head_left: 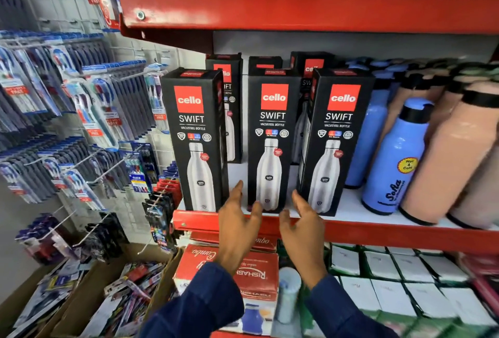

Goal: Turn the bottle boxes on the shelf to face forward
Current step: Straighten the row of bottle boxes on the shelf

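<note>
Three black Cello Swift bottle boxes stand upright along the front of the red shelf, printed fronts toward me: a left box, a middle box and a right box. More of the same boxes stand behind them. My left hand is open just below the gap between the left and middle boxes, thumb near the middle box's bottom corner. My right hand is open by the gap between the middle and right boxes. Neither hand grips a box.
Blue bottles and peach bottles crowd the shelf to the right. Toothbrush packs hang on pegs at left. A red shelf overhangs above. Red Rishabh cartons and white boxes fill the level below.
</note>
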Demonstrator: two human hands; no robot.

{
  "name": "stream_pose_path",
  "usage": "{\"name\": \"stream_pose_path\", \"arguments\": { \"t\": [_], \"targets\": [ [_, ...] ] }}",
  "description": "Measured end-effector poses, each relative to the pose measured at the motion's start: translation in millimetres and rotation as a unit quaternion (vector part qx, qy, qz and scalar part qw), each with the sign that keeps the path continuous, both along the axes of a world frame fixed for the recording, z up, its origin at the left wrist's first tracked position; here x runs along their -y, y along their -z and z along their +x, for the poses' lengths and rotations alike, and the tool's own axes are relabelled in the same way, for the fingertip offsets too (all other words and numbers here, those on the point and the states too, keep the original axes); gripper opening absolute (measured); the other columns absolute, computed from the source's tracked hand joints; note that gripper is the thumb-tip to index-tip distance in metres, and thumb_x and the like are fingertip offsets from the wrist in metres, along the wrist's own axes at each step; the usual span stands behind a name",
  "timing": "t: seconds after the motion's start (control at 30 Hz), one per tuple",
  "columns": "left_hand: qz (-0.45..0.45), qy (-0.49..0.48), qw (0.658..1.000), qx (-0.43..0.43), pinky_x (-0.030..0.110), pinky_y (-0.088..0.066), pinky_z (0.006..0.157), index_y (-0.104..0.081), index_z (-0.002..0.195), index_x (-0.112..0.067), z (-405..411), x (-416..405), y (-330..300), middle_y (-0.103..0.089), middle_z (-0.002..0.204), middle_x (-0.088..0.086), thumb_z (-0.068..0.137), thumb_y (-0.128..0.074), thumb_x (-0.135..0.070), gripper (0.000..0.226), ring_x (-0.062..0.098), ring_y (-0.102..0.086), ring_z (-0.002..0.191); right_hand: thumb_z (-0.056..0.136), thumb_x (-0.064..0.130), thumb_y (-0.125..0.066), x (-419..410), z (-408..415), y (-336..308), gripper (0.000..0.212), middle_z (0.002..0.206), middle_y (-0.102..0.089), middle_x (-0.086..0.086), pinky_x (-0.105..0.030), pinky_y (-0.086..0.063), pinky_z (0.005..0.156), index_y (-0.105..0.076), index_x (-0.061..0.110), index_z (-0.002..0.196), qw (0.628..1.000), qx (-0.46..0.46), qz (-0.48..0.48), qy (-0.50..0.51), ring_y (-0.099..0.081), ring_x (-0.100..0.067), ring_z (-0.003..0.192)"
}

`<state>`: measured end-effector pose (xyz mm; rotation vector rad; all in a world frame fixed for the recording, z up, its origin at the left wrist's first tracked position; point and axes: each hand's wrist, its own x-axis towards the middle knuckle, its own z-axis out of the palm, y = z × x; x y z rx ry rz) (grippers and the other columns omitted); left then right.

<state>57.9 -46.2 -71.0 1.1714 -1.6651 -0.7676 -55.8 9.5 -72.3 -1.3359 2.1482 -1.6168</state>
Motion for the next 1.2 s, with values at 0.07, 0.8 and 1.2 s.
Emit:
{"name": "stream_pose_path", "arguments": {
  "t": [0.07, 0.8, 1.2],
  "targets": [
    [0.004, -0.009, 1.0, 0.007, 0.037, -0.049, 0.106, -0.044, 0.144, -0.01, -7, 3, -2, -0.064, 0.136, 0.006, 0.083, -0.057, -0.033, 0.067, 0.021, -0.06, 0.126, 0.091, 0.013, -0.06, 5, -2, -3, 0.05, 0.114, -0.074, -0.018, -0.014, -0.046, 0.069, -0.051, 0.008, 0.14, 0.999, -0.031, 0.029, -0.011, -0.072, -0.025, 0.071],
    [-0.008, -0.038, 0.998, 0.051, 0.006, -0.038, 0.073, -0.048, 0.142, -0.005, 1, -28, -7, -0.068, 0.129, 0.015, 0.094, -0.06, -0.016, 0.051, 0.008, -0.059, 0.074, 0.091, 0.008, -0.059, -6, -11, 6, 0.046, 0.123, -0.071, -0.005, 0.005, -0.037, 0.077, -0.055, 0.012, 0.136, 0.995, -0.031, 0.04, -0.081, -0.064, -0.003, 0.102],
    [-0.19, -0.039, 0.98, -0.037, 0.006, -0.045, 0.085, -0.067, 0.111, -0.017, -28, -50, -12, -0.065, 0.104, -0.004, 0.084, -0.064, 0.0, 0.032, -0.001, -0.06, 0.1, 0.084, -0.002, -0.064, -36, -59, 3, 0.028, 0.09, -0.075, 0.01, -0.005, -0.049, 0.076, -0.072, 0.019, 0.1, 0.993, 0.051, -0.109, 0.015, -0.069, 0.002, 0.085]
  ]
}}
